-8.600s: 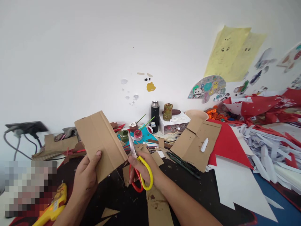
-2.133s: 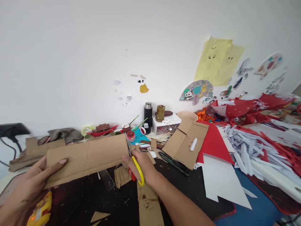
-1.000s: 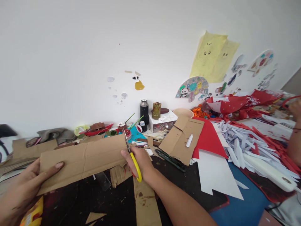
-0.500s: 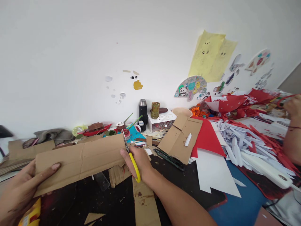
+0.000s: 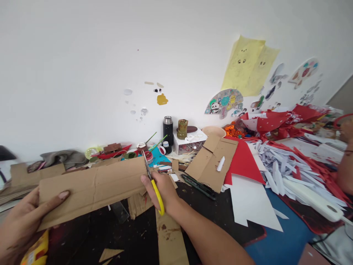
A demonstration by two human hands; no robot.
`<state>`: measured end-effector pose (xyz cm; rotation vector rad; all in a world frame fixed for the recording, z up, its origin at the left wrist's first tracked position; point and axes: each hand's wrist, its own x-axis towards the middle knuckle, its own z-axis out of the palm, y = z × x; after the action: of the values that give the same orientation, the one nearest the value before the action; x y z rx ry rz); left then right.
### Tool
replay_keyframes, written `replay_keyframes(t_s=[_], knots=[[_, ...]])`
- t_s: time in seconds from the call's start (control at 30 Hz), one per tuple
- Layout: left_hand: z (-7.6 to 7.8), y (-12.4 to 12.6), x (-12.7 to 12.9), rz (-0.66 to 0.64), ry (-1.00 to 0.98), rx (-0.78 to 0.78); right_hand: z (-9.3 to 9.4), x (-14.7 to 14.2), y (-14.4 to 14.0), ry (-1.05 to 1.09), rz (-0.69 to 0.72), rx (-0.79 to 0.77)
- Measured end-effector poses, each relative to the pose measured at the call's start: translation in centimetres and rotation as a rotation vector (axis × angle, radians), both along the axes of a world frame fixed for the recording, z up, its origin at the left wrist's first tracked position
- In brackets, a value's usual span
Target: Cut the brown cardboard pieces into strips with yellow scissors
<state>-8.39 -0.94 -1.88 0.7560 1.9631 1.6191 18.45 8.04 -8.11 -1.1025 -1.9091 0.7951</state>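
Cardboard strip, long, brown, corrugated [image 5: 93,189]: held level above the dark tabletop [image 5: 132,235], lengthwise left to right, with fold creases across it.

Left hand [image 5: 20,224]: closed on the strip's left end, thumb lying flat on the upper face, fingers hidden underneath.

Right hand [image 5: 162,191]: fingers curled through the loops of the yellow-and-red-handled scissors [image 5: 153,184]; thumb pressed near the pivot. Blades point up and away, standing right at the strip's right-hand end. Whether they are parted or closed cannot be resolved; they look nearly together, seated in the cardboard edge.

Progress (judgement): the cut runs across the strip at its right end. The blade tips reach about to the far edge, so the crosswise cut looks well advanced, perhaps near finishing. No freed piece is seen dropping off, so separation is not confirmed. The rest of the strip, from the creases leftward, is uncut.

Surroundings: brown cardboard offcuts [image 5: 171,239] lie on the table under the right forearm; a larger flat cardboard sheet [image 5: 212,162] with slots rests farther right, beside a red paper sheet [image 5: 242,162] and white paper shape [image 5: 253,206]. Another person's arm [image 5: 344,162] shows at the far right edge, well apart.
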Motion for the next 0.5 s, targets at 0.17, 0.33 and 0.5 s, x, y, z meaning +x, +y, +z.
replay_keyframes(t_s=[0.17,0.33,0.5], knots=[[-0.4,-0.3,-0.9,-0.058,-0.025,0.053,0.0,0.0,-0.2,0.036,0.018,-0.017],[-0.9,0.0,-2.1,-0.038,-0.050,0.017,0.0,-0.2,-0.4,0.035,0.020,-0.012],[-0.1,0.0,-2.5,-0.029,-0.107,-0.038,0.2,-0.2,-0.7,0.050,0.043,-0.025]])
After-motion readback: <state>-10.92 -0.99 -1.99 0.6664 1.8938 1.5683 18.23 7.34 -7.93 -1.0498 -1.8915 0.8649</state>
